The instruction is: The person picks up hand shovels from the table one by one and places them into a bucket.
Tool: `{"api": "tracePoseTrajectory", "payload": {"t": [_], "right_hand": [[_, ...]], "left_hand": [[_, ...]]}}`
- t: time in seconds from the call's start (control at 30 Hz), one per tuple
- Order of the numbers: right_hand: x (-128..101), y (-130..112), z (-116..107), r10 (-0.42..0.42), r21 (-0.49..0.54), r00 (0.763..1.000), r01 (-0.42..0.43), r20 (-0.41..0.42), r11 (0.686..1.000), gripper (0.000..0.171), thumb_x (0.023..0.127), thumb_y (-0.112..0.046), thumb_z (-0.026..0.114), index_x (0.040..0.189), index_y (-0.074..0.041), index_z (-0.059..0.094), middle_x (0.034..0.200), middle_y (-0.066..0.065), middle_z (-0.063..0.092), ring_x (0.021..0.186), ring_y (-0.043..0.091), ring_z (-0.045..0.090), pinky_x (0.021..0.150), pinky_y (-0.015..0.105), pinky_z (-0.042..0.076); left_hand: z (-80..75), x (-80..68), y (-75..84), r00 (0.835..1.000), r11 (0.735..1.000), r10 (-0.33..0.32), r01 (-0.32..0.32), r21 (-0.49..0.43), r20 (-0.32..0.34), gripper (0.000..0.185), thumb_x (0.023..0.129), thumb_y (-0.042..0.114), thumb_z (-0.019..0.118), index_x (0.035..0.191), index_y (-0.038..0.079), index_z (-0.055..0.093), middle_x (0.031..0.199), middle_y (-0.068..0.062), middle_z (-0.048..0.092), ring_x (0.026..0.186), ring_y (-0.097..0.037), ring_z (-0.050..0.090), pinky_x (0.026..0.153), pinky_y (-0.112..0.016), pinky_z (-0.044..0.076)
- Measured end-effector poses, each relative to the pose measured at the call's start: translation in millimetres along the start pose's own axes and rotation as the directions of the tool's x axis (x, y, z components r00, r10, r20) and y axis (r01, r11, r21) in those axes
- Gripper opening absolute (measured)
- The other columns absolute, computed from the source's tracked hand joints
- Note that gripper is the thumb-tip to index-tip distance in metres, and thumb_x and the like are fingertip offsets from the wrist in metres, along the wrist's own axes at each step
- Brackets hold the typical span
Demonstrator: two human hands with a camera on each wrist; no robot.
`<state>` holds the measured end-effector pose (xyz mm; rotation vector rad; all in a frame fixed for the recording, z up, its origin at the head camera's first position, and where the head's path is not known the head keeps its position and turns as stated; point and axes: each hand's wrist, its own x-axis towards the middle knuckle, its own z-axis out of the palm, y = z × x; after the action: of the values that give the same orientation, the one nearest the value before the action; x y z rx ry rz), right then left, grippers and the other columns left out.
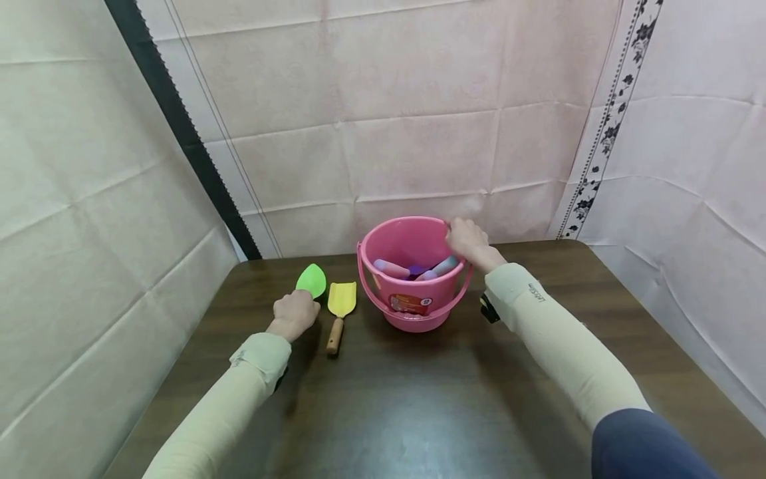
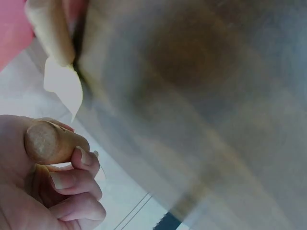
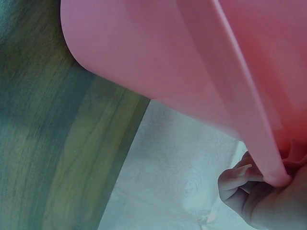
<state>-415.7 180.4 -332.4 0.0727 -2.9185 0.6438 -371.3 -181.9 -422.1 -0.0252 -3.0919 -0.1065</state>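
Note:
A pink bucket (image 1: 444, 293) stands on the dark wooden table (image 1: 419, 399), its handle folded down at the front. My right hand (image 1: 467, 241) grips its far right rim; the right wrist view shows the fingers (image 3: 240, 178) pinching the edge of the bucket's wall (image 3: 158, 62). Several pastel toys (image 1: 413, 269) lie inside. Left of the bucket, my left hand (image 1: 294, 313) grips the wooden handle (image 2: 46, 142) of a green trowel (image 1: 312, 279), fingers curled round it. A yellow spade (image 1: 341, 299) with a wooden handle lies flat between the green trowel and the bucket.
Pale cloth walls (image 1: 419, 120) close in the table at the back and both sides, with a dark strip (image 1: 179, 126) at the left corner. The table's front half is bare wood.

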Motion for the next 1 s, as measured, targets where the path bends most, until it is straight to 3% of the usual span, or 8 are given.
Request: {"api": "tracePoseTrajectory", "payload": {"t": [0.43, 0.67, 1.0], "right_hand": [[-4.9, -0.3, -2.8, -0.023, 0.008, 1.0, 0.023, 0.006, 1.0, 0.035, 0.099, -0.019, 0.037, 0.124, -0.01, 0.059, 0.095, 0.014, 0.061, 0.084, 0.029, 0.056, 0.074, 0.046, 0.045], [-3.7, -0.7, -1.1, -0.02, 0.009, 1.0, 0.02, -0.006, 1.0, 0.033, 0.099, -0.019, 0.038, 0.122, -0.01, 0.061, 0.094, 0.014, 0.061, 0.084, 0.029, 0.057, 0.073, 0.046, 0.044], [-1.9, 1.3, 0.7, -0.016, -0.01, 1.0, 0.016, -0.003, 1.0, 0.034, 0.099, -0.02, 0.038, 0.123, -0.01, 0.06, 0.095, 0.014, 0.062, 0.084, 0.029, 0.057, 0.072, 0.045, 0.045]], "left_hand": [[-33.8, 5.8, 2.2, 0.999, 1.0, 0.011, -0.011, -0.001, -0.035, 0.033, 0.091, 0.025, 0.051, 0.062, 0.009, 0.054, 0.062, -0.007, 0.052, 0.057, -0.026, 0.057, 0.052, -0.044, 0.047], [-44.1, 8.6, 2.4, 0.997, 1.0, 0.018, -0.018, -0.001, -0.072, 0.031, 0.089, 0.024, 0.05, 0.066, 0.005, 0.057, 0.07, -0.012, 0.057, 0.063, -0.03, 0.06, 0.055, -0.047, 0.048], [-55.0, 11.1, 4.1, 0.994, 0.999, 0.038, -0.038, 0.001, -0.099, 0.032, 0.089, 0.025, 0.05, 0.063, 0.007, 0.056, 0.068, -0.011, 0.058, 0.062, -0.03, 0.06, 0.054, -0.047, 0.047]]}}
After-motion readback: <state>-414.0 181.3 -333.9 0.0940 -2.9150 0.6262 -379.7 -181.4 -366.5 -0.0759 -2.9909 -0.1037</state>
